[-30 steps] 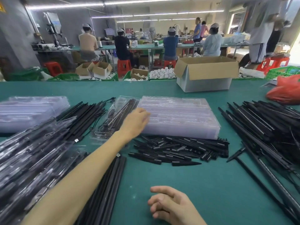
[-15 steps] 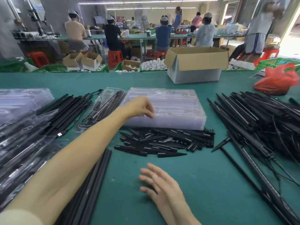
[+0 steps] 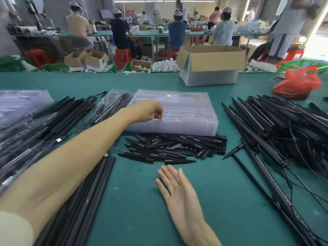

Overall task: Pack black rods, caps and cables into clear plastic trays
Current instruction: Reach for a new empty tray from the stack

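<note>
- Left hand reaches far forward to the near-left corner of the tray stack. Its fingers are curled and the fingertips touch the top tray by the front edge. Cannot tell whether they have a pinch on it.
- Stack lies with its long axis left-right across the table, square to the reaching forearm. The top tray would lift up and toward the body.
- Right hand is wide and holds nothing, fingers straight and pointing away, low over bare table near the body.
- Caps lie in a loose pile between the right hand and the stack, touching the stack's front wall. Right hand is the nearer one to them.
- Rods are heaped at right, tangled with cables, long axes running diagonally away to the left.
- Judgement: a tray comes off first, and the clear patch by the right hand looks like its landing spot.
</note>
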`<state>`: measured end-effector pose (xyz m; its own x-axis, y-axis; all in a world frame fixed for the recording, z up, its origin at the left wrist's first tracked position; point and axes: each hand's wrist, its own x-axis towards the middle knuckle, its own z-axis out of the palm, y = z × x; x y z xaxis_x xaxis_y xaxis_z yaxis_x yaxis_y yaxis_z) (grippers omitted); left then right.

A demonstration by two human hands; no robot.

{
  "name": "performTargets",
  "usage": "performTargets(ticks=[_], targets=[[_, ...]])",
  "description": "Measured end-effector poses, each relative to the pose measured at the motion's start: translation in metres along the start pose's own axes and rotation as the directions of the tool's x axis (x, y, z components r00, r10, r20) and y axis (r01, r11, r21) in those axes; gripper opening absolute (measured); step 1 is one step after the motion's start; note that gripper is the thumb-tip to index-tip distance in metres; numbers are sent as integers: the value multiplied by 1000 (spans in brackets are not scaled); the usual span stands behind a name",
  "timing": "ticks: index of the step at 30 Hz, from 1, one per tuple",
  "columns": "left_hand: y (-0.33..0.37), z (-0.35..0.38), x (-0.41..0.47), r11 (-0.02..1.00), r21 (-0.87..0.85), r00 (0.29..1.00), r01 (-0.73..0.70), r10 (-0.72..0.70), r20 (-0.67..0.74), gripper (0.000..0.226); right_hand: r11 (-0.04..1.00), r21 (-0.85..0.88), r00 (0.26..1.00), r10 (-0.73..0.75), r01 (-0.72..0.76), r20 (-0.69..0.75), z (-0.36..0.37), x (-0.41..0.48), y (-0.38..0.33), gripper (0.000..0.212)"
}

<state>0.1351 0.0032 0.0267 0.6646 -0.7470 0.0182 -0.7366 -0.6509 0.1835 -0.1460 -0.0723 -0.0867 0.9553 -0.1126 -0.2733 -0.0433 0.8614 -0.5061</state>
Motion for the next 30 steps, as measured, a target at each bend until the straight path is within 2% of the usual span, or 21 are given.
performTargets(ticks=[4, 7, 10, 13, 18, 23, 30], targets=[[3, 5, -5, 964, 243, 994, -107, 109, 3, 21, 998, -51, 999, -30, 30, 12, -1, -1, 0, 52], [2, 2, -3, 941, 300, 988, -156, 153, 33, 15, 990, -127, 998, -63, 63, 2, -2, -2, 2, 40], [3, -2, -1, 916, 358, 984, -179, 161, 80, 12, 944, -309, 990, -133, 115, -38, -3, -1, 5, 19], [5, -9, 3, 957, 266, 992, -113, 92, 91, 16, 878, -449, 982, -187, 165, -4, -1, -2, 7, 14], [9, -17, 8, 996, 87, 995, -8, -1, 100, 25, 886, -435, 984, -180, 163, 1, 0, -3, 4, 16], [13, -20, 10, 995, 99, 985, -32, 15, 169, 3, 883, -444, 987, -160, 154, 25, -1, -3, 5, 18], [11, -22, 15, 996, 84, 985, -7, -8, 173, 10, 884, -443, 988, -146, 150, 43, -2, -3, 5, 20]])
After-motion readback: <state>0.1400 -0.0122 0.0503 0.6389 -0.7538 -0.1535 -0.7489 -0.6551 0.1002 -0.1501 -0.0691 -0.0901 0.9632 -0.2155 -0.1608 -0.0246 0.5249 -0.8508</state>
